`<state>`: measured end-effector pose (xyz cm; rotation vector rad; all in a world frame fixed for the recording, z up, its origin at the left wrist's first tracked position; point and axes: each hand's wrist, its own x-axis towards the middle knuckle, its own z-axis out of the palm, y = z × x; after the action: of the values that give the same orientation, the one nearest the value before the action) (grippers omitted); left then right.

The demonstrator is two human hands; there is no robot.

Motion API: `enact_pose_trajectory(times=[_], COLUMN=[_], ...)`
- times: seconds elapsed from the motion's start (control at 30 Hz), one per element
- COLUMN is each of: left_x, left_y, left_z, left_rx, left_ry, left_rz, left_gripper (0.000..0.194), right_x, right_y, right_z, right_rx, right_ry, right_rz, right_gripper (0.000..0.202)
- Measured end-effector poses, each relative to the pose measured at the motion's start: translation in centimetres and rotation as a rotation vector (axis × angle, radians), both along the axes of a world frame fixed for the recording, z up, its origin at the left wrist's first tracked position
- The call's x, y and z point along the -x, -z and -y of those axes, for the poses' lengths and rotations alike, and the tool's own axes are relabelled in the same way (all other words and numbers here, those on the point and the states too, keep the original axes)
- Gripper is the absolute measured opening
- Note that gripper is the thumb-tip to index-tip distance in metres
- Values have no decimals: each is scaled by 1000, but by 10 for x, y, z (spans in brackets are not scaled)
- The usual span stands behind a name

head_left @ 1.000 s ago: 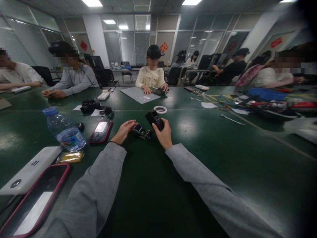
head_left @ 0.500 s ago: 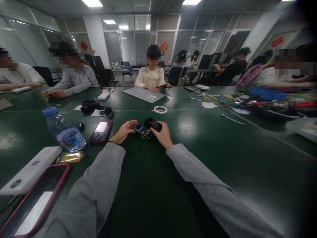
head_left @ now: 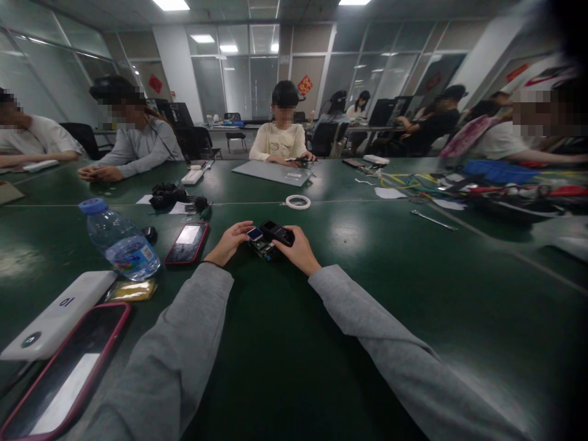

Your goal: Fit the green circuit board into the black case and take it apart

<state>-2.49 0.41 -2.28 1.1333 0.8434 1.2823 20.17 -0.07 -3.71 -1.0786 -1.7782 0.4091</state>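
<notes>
a glossy dark green tabletop (head_left: 367,343) spreads under both your forearms. at its far side sits a person in a pale yellow top (head_left: 278,139), a flat grey panel (head_left: 273,173) lying before them. to your left stands a clear plastic bottle with a blue cap (head_left: 126,245).

your right hand (head_left: 298,250) grasps the black casing described below, thumb along the near side and fingers around the right end. your left hand (head_left: 230,242) has its fingers stretched out, tips at the circuit board's far-left end; you can't tell from here whether they pinch it. left of that hand lies a phone in a red case (head_left: 187,244).

the black oblong plastic casing (head_left: 278,233) is between your hands, just beyond and to the right of the board. its long axis slants from far left to near right, the end in your grip pointing right. its face is dark, with a rectangular window toward the far-left end and faint pale marks too small to read.

the green circuit board (head_left: 263,248) slants much the same way, crowded with tiny parts. its small blue-grey screen (head_left: 254,234), pale-edged, sits at the far-left end, facing up.
</notes>
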Motion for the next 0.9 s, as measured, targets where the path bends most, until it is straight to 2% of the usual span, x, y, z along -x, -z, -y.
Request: enact_pose_trajectory(times=[0.43, 0.57, 0.9], left_x=[1, 0, 1], left_y=[7, 7, 13], left_z=[-4, -4, -10], left_rx=[-50, -55, -84], left_ry=[-25, -24, -33], left_rz=[-54, -70, -105], left_gripper=[40, 39, 35], right_x=[-4, -3, -3], right_y=[11, 10, 1], right_z=[-8, -8, -2], right_rx=[32, 35, 110], right_ry=[152, 148, 77], right_rz=[-7, -5, -197], right_gripper=[44, 46, 44])
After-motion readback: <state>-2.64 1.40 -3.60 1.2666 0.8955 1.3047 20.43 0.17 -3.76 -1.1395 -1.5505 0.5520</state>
